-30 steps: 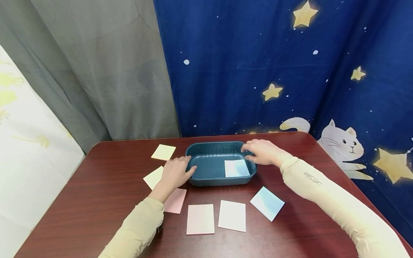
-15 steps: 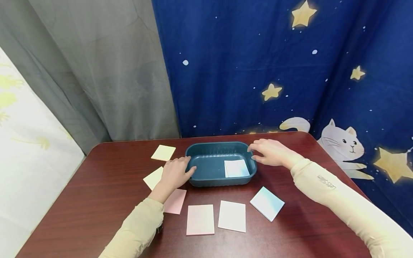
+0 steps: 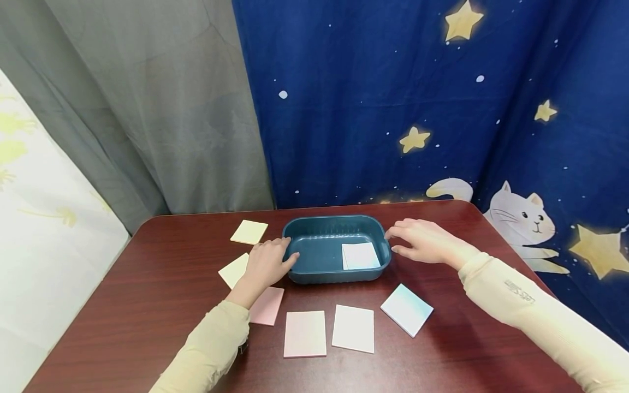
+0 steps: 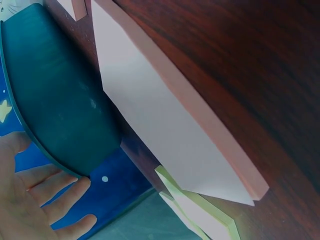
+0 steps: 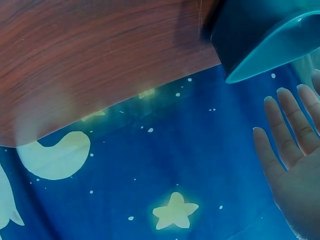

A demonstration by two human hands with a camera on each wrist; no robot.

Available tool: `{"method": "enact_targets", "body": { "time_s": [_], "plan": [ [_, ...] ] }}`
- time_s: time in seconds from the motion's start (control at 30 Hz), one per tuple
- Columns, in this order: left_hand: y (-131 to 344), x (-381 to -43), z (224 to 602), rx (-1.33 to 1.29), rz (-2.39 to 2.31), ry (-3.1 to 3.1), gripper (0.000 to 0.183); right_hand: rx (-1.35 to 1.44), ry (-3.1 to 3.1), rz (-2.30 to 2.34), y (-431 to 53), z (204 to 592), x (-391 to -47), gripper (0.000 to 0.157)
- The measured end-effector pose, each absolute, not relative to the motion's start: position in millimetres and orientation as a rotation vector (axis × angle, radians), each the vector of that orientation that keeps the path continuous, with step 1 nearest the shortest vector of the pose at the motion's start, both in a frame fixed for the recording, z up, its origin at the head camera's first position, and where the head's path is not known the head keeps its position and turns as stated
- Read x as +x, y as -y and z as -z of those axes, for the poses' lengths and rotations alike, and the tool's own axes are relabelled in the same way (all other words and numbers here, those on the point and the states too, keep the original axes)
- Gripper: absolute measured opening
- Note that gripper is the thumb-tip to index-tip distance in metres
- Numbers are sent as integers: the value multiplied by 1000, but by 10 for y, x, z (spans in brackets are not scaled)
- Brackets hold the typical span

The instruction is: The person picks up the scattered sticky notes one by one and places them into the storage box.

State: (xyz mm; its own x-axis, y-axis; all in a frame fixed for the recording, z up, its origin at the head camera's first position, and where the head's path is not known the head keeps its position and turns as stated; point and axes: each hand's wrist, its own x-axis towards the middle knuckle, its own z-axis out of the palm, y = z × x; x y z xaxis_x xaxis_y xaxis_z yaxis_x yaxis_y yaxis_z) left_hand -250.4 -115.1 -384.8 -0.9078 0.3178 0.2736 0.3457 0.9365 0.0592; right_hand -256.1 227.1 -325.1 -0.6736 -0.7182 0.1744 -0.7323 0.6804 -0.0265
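Note:
A dark teal plastic basket (image 3: 319,277) stands near the back of the table, with white-blue sticky note pads (image 3: 361,256) lying at the right inside it. My left hand (image 3: 265,265) rests at the basket's left rim, fingers extended and spread in the left wrist view, thumb towards the inside. Just beyond the right rim hovers my right hand (image 3: 425,240), holding nothing; its fingers look fairly straight in the right wrist view. Nearest my left forearm lies a pink pad (image 3: 267,305), partly covered by it. A pale yellow pad (image 3: 233,271) is also partly hidden by that hand.
In front of the basket lie a light pink pad (image 3: 305,334), a white pad (image 3: 354,328) and a blue-white pad (image 3: 407,309). Another yellow pad (image 3: 249,232) sits at back left. Curtains (image 3: 344,109) hang behind the reddish-brown table (image 3: 162,284).
My right hand has drawn back to the right, from over the inside of the basket to outside its right rim. The left hand, basket and pads have stayed in place.

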Motion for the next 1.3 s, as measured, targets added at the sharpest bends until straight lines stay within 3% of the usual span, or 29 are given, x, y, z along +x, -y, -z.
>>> {"method": "enact_targets", "body": {
  "time_s": [0.93,1.3],
  "plan": [
    [1167,-2506,3851,-501,167,2837,50,1248,2681,-236,-2441,3565,-2296,23],
    [1166,-2515,3865,-496,176,2831,50,1275,2818,-232,-2424,3760,-2218,31]
  ]
}}
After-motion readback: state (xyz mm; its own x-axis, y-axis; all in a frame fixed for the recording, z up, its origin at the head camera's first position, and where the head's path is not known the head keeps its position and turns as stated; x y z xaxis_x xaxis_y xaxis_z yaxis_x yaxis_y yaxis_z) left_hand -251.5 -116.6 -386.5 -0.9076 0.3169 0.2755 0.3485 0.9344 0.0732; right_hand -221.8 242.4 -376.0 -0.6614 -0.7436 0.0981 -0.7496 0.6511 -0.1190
